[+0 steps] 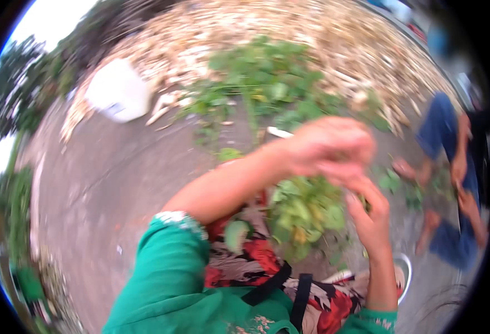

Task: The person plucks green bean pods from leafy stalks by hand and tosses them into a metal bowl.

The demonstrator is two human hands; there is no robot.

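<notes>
My left hand point(334, 147), blurred by motion, is curled closed in front of me, its arm crossing the view from the left. Just below it, my right hand point(372, 214) has bent fingers and thumb drawn together, close to the left fingertips. Whatever lies between the fingers is too blurred to make out. Under both hands is a bunch of green and yellowish leaves point(306, 214) by my lap. A single green leaf point(236, 236) rests on my red-flowered clothing. A small white object point(279, 132) shows beside my left wrist, its kind unclear.
Leafy green vines point(267, 75) lie ahead, against a wide heap of pale dry husk-like pieces point(195, 33). A white container point(119, 92) stands at the left. At the right sits another person in jeans point(439, 125). A white rim point(405, 278) shows near my right elbow.
</notes>
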